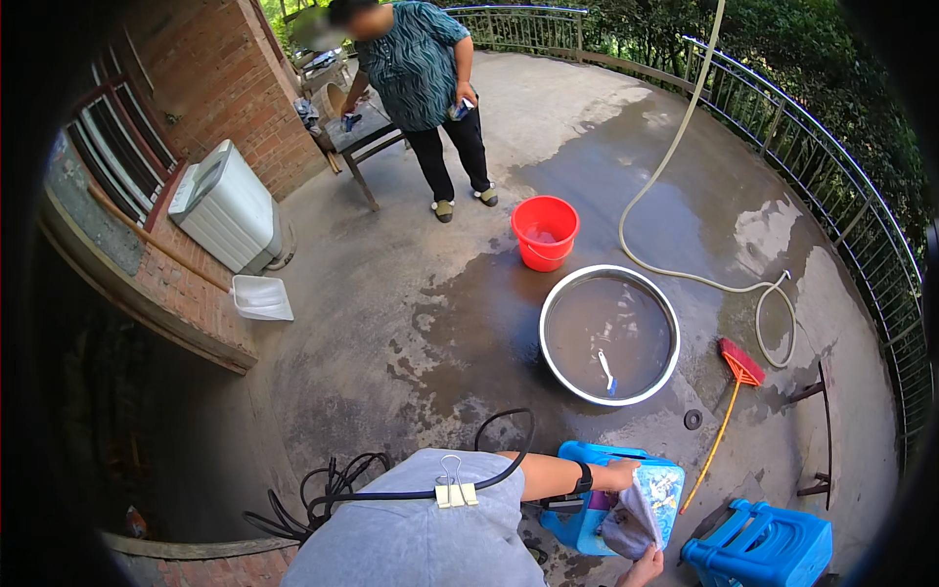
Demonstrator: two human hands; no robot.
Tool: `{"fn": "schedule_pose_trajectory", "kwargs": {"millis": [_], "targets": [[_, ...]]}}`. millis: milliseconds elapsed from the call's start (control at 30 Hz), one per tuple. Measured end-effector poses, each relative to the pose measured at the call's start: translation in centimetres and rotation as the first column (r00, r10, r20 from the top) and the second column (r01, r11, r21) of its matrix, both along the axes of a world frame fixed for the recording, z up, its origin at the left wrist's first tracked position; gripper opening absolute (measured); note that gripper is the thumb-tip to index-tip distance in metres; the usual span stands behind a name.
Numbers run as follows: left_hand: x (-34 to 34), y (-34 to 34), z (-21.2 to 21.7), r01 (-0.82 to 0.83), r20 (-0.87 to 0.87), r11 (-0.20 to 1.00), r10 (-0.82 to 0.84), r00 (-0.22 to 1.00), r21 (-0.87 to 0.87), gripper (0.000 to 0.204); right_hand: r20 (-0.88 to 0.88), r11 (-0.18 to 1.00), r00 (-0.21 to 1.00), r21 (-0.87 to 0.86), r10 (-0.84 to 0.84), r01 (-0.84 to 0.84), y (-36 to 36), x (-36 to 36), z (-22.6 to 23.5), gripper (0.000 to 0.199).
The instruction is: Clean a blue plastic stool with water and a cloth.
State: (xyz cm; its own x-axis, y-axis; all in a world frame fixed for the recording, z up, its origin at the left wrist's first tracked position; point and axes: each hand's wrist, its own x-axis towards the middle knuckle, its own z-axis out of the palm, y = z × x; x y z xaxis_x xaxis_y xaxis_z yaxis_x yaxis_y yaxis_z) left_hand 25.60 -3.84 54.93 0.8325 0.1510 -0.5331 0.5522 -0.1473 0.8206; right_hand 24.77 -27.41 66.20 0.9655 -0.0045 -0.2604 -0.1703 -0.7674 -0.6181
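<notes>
Cloth: a soft grey and pale printed piece of fabric (641,509), bunched, held between my two hands over a bright blue plastic stool (587,489) at the lower edge of the view.
Left hand: my left hand (621,475) is closed on the upper edge of the cloth, just below a black wristband.
Right hand: my right hand (646,565) grips the lower edge of the cloth; only part of it shows, fingers curled shut.
Doing it well: I judge a firm two-handed grip is right here; keep the cloth gathered and above the stool so no edge trails on the wet ground.
Nearby: a wide round steel basin (608,335) of murky water with a small blue-handled brush (607,374) in it lies ahead; a red plastic bucket (545,231) stands just beyond it.
Also near: a second blue stool (758,546) to my right, a red-headed broom with yellow handle (729,411), a pale hose (685,196).
Floor: a concrete terrace floor (391,293), patchy wet and dark around the basin.
Surroundings: brick wall and a white washing machine (227,207) to the left, metal railing (831,176) curving on the right; another person (421,88) stands at a small counter (362,132) farther off.
</notes>
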Motion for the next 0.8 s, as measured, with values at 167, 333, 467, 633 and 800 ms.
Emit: {"fn": "schedule_pose_trajectory", "kwargs": {"millis": [167, 333, 467, 633, 800], "targets": [[-5.0, -0.6, -2.9, -0.162, -0.28, 0.984, 0.174, 0.944, 0.069, 0.045, 0.017, 0.989, 0.998, -0.14, 0.055, -0.052, -7.5, 5.6, -7.2, 0.048], [-9.1, -4.8, -13.9, -0.271, -0.343, 0.952, 0.303, 0.889, 0.14, 0.045, 0.076, 0.957, 0.98, -0.242, 0.186, -0.163, -15.9, 11.6, -16.6, 0.059], [-5.7, -9.4, -21.9, -0.386, -0.17, 0.9, 0.421, 0.891, 0.204, 0.047, -0.047, 0.946, 0.989, -0.288, 0.141, -0.149, -19.2, 14.5, -21.3, 0.086], [3.4, -12.1, -28.4, -0.339, 0.05, 0.83, 0.355, 0.934, 0.442, 0.048, 0.061, 0.887, 0.963, -0.409, 0.261, -0.215, -14.2, 15.2, -27.2, 0.09], [5.3, -10.5, -31.8, -0.258, 0.014, 0.832, 0.288, 0.957, 0.492, 0.046, 0.092, 0.789, 0.812, -0.321, 0.577, -0.524, -7.9, 7.7, -28.5, 0.084]]}}
